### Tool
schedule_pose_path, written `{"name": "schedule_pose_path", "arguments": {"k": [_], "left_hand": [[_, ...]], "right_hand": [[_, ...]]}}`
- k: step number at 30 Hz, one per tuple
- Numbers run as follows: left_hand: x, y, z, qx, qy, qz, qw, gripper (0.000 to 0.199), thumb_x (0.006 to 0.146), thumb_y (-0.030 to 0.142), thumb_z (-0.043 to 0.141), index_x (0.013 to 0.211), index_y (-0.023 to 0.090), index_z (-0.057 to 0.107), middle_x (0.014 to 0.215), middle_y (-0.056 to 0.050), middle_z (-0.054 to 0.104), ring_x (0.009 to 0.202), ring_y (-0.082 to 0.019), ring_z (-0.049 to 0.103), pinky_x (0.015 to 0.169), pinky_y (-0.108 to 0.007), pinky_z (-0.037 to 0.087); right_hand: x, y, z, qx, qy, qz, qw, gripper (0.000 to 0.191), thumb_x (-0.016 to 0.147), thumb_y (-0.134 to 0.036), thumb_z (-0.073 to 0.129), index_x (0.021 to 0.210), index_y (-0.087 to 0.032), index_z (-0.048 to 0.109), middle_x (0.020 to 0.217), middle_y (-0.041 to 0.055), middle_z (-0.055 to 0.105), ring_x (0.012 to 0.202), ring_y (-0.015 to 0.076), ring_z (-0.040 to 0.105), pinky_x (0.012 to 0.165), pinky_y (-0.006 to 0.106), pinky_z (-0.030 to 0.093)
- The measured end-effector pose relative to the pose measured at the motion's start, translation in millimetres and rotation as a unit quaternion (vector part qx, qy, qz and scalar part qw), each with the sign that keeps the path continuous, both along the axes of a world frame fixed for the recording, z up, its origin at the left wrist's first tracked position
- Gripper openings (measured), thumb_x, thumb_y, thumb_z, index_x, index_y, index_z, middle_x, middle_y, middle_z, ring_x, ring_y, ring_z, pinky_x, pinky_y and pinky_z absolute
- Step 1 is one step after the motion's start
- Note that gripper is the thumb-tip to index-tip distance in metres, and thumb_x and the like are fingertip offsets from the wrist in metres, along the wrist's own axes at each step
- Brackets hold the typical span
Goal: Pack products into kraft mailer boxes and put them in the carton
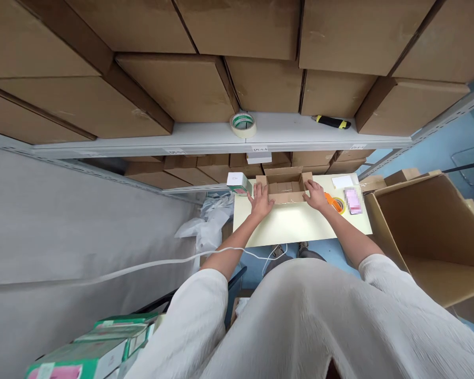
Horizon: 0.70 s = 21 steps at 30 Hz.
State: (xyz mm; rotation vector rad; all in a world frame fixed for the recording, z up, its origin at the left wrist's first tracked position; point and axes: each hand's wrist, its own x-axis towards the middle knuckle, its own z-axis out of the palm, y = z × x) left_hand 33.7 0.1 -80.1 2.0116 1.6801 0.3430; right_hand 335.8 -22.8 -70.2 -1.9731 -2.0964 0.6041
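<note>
A small cardboard box [286,198] stands on the pale table with its top flaps spread and its inside showing. My left hand [261,200] grips its near left corner, fingers over the side flap. At the near right corner, my right hand [315,195] has its fingers bent over the other side flap. A small white and green box [239,182] is just left of my left hand. Beside my right wrist lies an orange tape dispenser [332,202] with a roll of yellow tape [340,205]. The undersides of my fingers are hidden.
Cardboard cartons fill the shelf [205,131] above the table, where a tape roll [243,125] and a utility knife [332,122] lie. A large open carton [438,226] stands at right. A white cable [150,263] crosses my left forearm. A pink printed item [353,200] lies on the table [292,226].
</note>
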Motion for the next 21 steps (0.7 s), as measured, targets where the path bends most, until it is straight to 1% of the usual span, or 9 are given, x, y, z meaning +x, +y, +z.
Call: {"name": "schedule_pose_path", "arguments": {"k": [3, 6, 9, 13, 17, 19, 21], "left_hand": [[2, -10, 8.4, 0.017, -0.023, -0.007, 1.000, 0.073, 0.094, 0.037, 0.064, 0.162, 0.021, 0.047, 0.179, -0.022, 0.028, 0.170, -0.042, 0.013, 0.132, -0.074, 0.006], [4, -25, 14.9, 0.028, -0.041, -0.013, 0.999, 0.068, 0.097, 0.040, 0.062, 0.162, 0.023, 0.049, 0.179, -0.020, 0.029, 0.170, -0.040, 0.013, 0.133, -0.071, 0.006], [5, -43, 19.8, 0.034, -0.049, -0.009, 0.998, 0.067, 0.097, 0.041, 0.062, 0.161, 0.026, 0.049, 0.180, -0.018, 0.029, 0.170, -0.040, 0.013, 0.132, -0.071, 0.006], [5, -73, 26.4, 0.042, -0.047, 0.010, 0.998, 0.065, 0.097, 0.041, 0.060, 0.160, 0.026, 0.052, 0.179, -0.018, 0.031, 0.170, -0.040, 0.014, 0.132, -0.071, 0.005], [9, -113, 32.7, 0.055, -0.032, 0.051, 0.997, 0.066, 0.097, 0.038, 0.058, 0.161, 0.023, 0.050, 0.179, -0.019, 0.030, 0.170, -0.040, 0.015, 0.132, -0.071, 0.006], [14, -139, 34.1, 0.063, -0.030, 0.077, 0.995, 0.066, 0.098, 0.039, 0.058, 0.161, 0.023, 0.050, 0.179, -0.019, 0.030, 0.169, -0.040, 0.016, 0.133, -0.070, 0.007], [22, -171, 33.2, 0.071, -0.034, 0.107, 0.991, 0.065, 0.098, 0.041, 0.059, 0.161, 0.024, 0.050, 0.179, -0.018, 0.031, 0.169, -0.039, 0.017, 0.134, -0.068, 0.008]], "right_hand": [[-5, -16, 8.6, 0.025, 0.009, -0.002, 1.000, 0.061, 0.100, -0.034, 0.050, 0.159, -0.017, 0.053, 0.169, 0.0185, 0.045, 0.154, 0.0388, 0.039, 0.127, 0.060, 0.032], [-8, -34, 16.8, 0.049, 0.016, -0.009, 0.999, 0.057, 0.102, -0.033, 0.048, 0.157, -0.020, 0.055, 0.167, 0.0175, 0.047, 0.153, 0.0383, 0.040, 0.126, 0.060, 0.034], [-8, -52, 25.3, 0.066, 0.025, -0.009, 0.997, 0.054, 0.103, -0.033, 0.046, 0.154, -0.022, 0.059, 0.166, 0.0168, 0.048, 0.151, 0.0391, 0.041, 0.124, 0.060, 0.036], [-5, -68, 33.6, 0.083, 0.023, 0.011, 0.996, 0.051, 0.103, -0.032, 0.046, 0.150, -0.020, 0.062, 0.164, 0.0176, 0.050, 0.150, 0.0389, 0.043, 0.123, 0.060, 0.037], [-2, -78, 36.2, 0.099, 0.037, 0.061, 0.993, 0.050, 0.103, -0.033, 0.045, 0.149, -0.023, 0.064, 0.164, 0.0159, 0.051, 0.149, 0.0384, 0.044, 0.122, 0.061, 0.036], [0, -85, 36.5, 0.107, 0.051, 0.101, 0.988, 0.050, 0.103, -0.032, 0.045, 0.149, -0.024, 0.064, 0.164, 0.0156, 0.051, 0.148, 0.0385, 0.044, 0.122, 0.061, 0.035], [0, -95, 36.0, 0.116, 0.064, 0.143, 0.981, 0.049, 0.104, -0.030, 0.043, 0.147, -0.023, 0.065, 0.163, 0.0157, 0.052, 0.149, 0.0381, 0.042, 0.123, 0.060, 0.034]]}}
